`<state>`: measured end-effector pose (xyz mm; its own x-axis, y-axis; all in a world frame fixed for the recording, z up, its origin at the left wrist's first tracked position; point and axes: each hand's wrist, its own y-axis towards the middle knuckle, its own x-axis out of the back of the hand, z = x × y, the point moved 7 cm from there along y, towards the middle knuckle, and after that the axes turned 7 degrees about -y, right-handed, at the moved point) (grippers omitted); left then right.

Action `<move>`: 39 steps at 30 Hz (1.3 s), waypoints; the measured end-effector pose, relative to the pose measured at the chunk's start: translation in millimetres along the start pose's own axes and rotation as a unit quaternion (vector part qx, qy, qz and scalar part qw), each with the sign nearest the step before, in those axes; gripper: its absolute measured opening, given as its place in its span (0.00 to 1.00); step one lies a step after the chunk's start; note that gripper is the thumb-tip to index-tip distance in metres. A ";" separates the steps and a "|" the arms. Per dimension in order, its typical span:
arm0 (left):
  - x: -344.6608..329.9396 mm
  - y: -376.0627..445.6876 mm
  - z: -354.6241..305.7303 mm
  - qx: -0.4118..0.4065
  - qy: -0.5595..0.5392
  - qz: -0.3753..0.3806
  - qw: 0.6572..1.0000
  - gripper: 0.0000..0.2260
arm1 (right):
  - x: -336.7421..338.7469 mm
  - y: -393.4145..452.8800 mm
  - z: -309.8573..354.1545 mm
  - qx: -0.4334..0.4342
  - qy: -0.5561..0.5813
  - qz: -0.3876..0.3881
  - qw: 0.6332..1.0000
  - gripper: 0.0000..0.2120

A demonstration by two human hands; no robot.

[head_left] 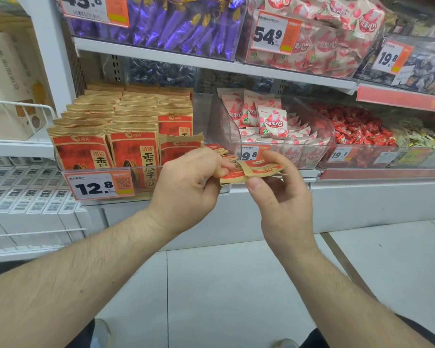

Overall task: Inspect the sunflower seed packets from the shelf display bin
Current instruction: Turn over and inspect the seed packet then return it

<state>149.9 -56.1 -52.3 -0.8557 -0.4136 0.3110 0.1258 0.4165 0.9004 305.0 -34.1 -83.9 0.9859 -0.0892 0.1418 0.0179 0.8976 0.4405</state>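
Observation:
Red and kraft-brown sunflower seed packets (133, 146) stand in rows in a clear display bin (106, 200) with a 12.8 price tag on the lower shelf. In front of the bin, my left hand (186, 187) grips a small stack of these packets (251, 170), held nearly flat. My right hand (276, 187) pinches the stack's right end between thumb and fingers. More packet edges (217, 148) show just above my left hand's fingers.
A clear bin of white and pink snack packs (274, 126) stands right of the seed bin, then a bin of red candies (357, 126). Purple and pink packs fill the upper shelf. White boxes (23, 197) sit behind a wire rack at left. Tiled floor lies below.

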 end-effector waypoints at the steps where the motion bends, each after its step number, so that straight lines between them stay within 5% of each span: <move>1: 0.4 0.1 -0.2 0.001 0.001 0.000 1.000 0.08 | 0.1 0.1 0.3 0.002 0.003 0.001 1.000 0.27; 17: 5.0 -1.1 1.8 -0.010 -0.031 -0.030 0.999 0.05 | 5.0 6.0 3.2 0.024 0.037 0.009 0.999 0.18; 20: 1.3 -1.3 9.7 0.076 -0.073 0.002 0.994 0.07 | 7.1 8.9 1.0 0.002 0.051 0.000 0.999 0.18; 24: -19.5 -12.9 29.7 0.233 -0.045 0.147 0.960 0.15 | 16.1 15.6 -6.2 -0.066 0.039 -0.020 0.997 0.17; 27: -22.5 -17.6 36.5 0.299 -0.064 0.146 0.941 0.14 | 18.5 18.4 -5.7 -0.089 0.052 -0.008 0.995 0.18; 31: -19.3 -19.1 46.6 0.450 -0.221 0.042 0.864 0.13 | 27.0 19.5 9.5 0.037 -0.089 -0.024 0.995 0.26; 35: -23.3 -21.6 46.0 0.567 -0.359 -0.037 0.740 0.03 | 27.1 7.4 30.3 0.257 -0.287 -0.054 0.921 0.36; 39: -24.8 -21.9 39.3 0.601 -0.406 -0.068 0.685 0.03 | 15.5 1.5 34.5 0.323 -0.320 -0.056 0.889 0.40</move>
<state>148.6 -23.2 -91.7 -0.8772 -0.1305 -0.4621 -0.0691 0.9866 -0.1475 314.6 -49.1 -50.4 0.6834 -0.5754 0.4493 -0.1937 0.4505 0.8715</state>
